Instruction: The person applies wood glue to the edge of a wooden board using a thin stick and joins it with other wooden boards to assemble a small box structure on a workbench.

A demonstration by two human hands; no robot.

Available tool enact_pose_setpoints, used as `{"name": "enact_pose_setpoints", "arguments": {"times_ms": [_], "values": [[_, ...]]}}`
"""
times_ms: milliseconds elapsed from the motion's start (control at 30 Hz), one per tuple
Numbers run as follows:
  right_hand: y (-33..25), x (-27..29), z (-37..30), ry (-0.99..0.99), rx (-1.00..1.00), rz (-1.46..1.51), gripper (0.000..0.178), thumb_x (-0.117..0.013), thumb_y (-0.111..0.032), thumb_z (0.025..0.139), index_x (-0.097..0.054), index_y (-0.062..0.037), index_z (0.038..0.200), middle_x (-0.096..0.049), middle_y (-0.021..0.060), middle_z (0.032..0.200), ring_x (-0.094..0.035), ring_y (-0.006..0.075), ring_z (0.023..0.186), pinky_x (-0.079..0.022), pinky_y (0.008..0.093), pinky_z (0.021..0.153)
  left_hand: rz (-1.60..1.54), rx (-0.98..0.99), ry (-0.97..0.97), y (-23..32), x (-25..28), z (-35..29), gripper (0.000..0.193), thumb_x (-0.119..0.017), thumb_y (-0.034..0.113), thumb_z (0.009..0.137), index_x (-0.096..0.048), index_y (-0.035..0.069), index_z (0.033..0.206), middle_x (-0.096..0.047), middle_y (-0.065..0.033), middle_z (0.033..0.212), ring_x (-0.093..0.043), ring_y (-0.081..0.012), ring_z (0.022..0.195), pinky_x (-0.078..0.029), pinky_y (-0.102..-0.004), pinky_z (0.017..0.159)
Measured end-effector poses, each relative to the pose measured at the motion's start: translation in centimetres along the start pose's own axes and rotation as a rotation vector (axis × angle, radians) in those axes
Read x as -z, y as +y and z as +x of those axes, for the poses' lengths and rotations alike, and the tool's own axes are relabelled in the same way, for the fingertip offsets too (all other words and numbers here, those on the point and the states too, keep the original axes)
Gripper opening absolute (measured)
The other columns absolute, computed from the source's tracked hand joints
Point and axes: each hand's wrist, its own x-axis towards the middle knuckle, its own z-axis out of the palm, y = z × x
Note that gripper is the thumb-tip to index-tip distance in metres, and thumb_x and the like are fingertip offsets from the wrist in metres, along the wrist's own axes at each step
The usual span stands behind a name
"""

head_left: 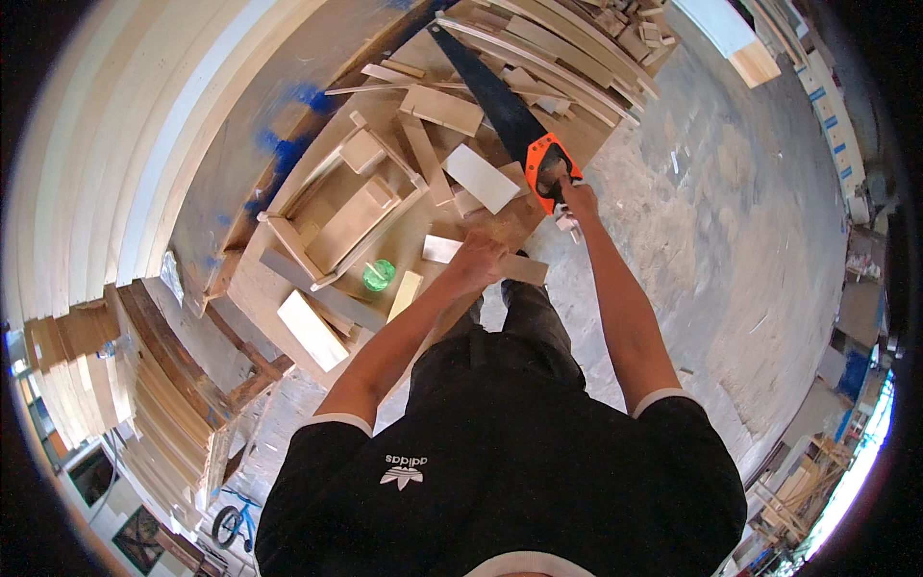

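Note:
My right hand (579, 200) is closed around the orange handle of a handsaw (495, 101). Its dark blade points away to the upper left, lying over or just above the wood pieces. My left hand (478, 260) grips a short flat wooden board (526, 270) near my legs, at the close edge of the work surface. The board's two ends show on either side of the hand; my palm and fingers hide its middle. Saw and board are apart. A pale wooden block (483, 179) lies between the blade and my left hand.
A wooden frame (336, 207) and a green round container (379, 275) rest on the plywood work surface (252, 281). Long strips (553, 58) and several offcuts are piled at the far side. Boards (144, 125) are stacked at left. Bare concrete floor (711, 221) lies right.

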Motion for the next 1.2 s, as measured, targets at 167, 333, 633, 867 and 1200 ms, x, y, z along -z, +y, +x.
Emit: {"name": "enact_pose_setpoints", "arguments": {"times_ms": [167, 333, 633, 867, 1200], "values": [[-1.0, 1.9, -5.5, 0.135, 0.282, 0.021, 0.041, -0.065, -0.040, 0.082, -0.065, -0.0065, 0.105, -0.067, 0.0166, 0.096, -0.065, 0.0268, 0.093, -0.050, 0.0385, 0.077, -0.074, 0.158, 0.168, 4.0, 4.0, 0.3, 0.056, -0.078, 0.027, 0.063, -0.058, 0.005, 0.110, -0.063, -0.0117, 0.104, -0.059, -0.0271, 0.101, -0.040, -0.0428, 0.094], [-6.6, 3.8, -14.8, -0.521, 0.461, 0.306, 0.028, -0.063, -0.025, 0.090, -0.062, -0.0038, 0.108, -0.065, 0.0081, 0.094, -0.062, 0.0166, 0.086, -0.050, 0.0325, 0.074, -0.176, 0.380, 0.457, 5.3, 10.0, -1.1, 0.057, -0.079, 0.025, 0.063, -0.059, 0.006, 0.112, -0.063, -0.0124, 0.108, -0.059, -0.0286, 0.103, -0.043, -0.0390, 0.092], [-9.9, -3.3, -11.9, -0.456, 0.413, 0.525, 0.019, -0.055, -0.018, 0.094, -0.061, 0.0001, 0.097, -0.064, 0.0072, 0.085, -0.062, 0.0147, 0.067, -0.053, 0.0289, 0.053, -0.259, 0.775, 1.080, 2.6, 16.3, -12.4, 0.030, -0.072, 0.007, 0.075, -0.061, 0.002, 0.102, -0.061, -0.0127, 0.099, -0.058, -0.0295, 0.097, -0.045, -0.0378, 0.086], [-8.8, -5.5, -10.0, -0.491, 0.408, 0.361, 0.019, -0.053, -0.017, 0.094, -0.059, 0.0004, 0.099, -0.065, 0.0087, 0.086, -0.063, 0.0143, 0.067, -0.053, 0.0284, 0.052, -0.030, 0.952, 0.729, 1.9, 9.5, -18.2, 0.058, -0.075, 0.016, 0.072, -0.047, 0.003, 0.120, -0.059, -0.0151, 0.103, -0.058, -0.0333, 0.099, -0.046, -0.0417, 0.087], [-8.7, -8.2, -10.4, -0.610, 0.345, 0.258, 0.024, -0.055, -0.024, 0.095, -0.062, -0.0025, 0.103, -0.065, 0.0044, 0.090, -0.063, 0.0125, 0.074, -0.053, 0.0261, 0.061, -0.060, 1.150, 1.025, 2.1, 7.5, -20.8, 0.057, -0.080, 0.020, 0.068, -0.052, 0.003, 0.115, -0.056, -0.0179, 0.108, -0.056, -0.0359, 0.098, -0.047, -0.0428, 0.086]]}}
